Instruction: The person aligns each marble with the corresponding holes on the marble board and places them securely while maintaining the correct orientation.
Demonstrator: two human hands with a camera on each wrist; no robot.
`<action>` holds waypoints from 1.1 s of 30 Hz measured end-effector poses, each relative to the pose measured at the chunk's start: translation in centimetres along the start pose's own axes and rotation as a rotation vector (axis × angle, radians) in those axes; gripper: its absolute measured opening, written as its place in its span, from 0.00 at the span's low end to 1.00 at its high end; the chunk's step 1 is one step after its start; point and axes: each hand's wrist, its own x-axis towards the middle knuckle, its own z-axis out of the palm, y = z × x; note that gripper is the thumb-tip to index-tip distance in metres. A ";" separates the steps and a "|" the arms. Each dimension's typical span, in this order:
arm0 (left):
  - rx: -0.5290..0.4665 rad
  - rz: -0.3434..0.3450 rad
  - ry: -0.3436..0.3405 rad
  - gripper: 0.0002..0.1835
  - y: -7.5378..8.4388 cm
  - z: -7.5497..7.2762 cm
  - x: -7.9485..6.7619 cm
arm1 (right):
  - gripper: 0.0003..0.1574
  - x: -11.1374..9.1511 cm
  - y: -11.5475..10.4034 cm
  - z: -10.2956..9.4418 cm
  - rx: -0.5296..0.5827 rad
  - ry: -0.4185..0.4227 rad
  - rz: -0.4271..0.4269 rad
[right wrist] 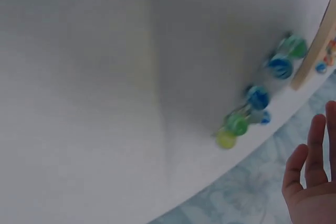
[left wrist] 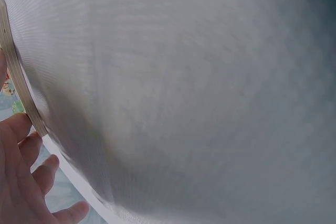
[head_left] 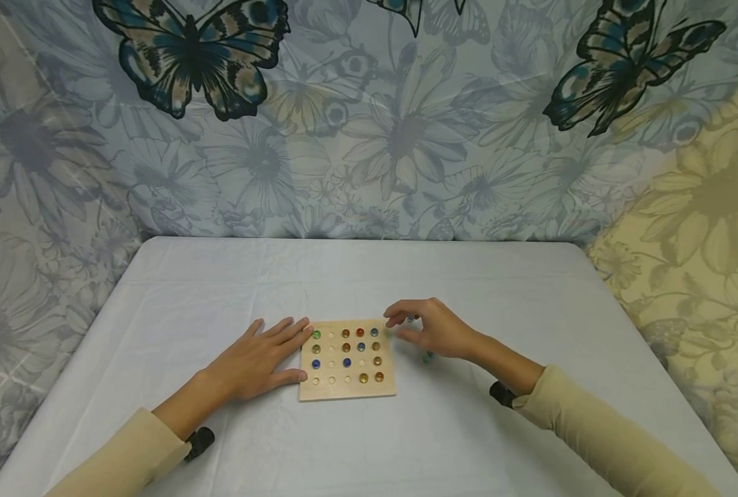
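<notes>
A light wooden board (head_left: pixel 347 390) with rows of round hollows lies flat on the white tablecloth. Glass marbles sit in many of the hollows: green, amber, red and blue, such as a dark blue marble (head_left: pixel 346 362). My left hand (head_left: pixel 250 362) rests against the board's left edge, fingers spread and fairly straight, fingertips at the upper left corner and thumb lower down. Just off the upper right corner hovers my right hand (head_left: pixel 433 328), its fingers bent loosely with a gap above the thumb; no marble shows between them.
Loose marbles lie right of the board, partly hidden by the right hand in the head view; a blue marble (right wrist: pixel 258 97) and a yellow-green marble (right wrist: pixel 226 139) are among them. White cloth (head_left: pixel 356 276) covers the table, with a butterfly-patterned curtain (head_left: pixel 344 172) behind.
</notes>
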 end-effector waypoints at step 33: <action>-0.001 -0.011 -0.018 0.42 0.0 0.0 0.1 | 0.15 -2.8 6.9 -3.1 0.033 -0.001 0.206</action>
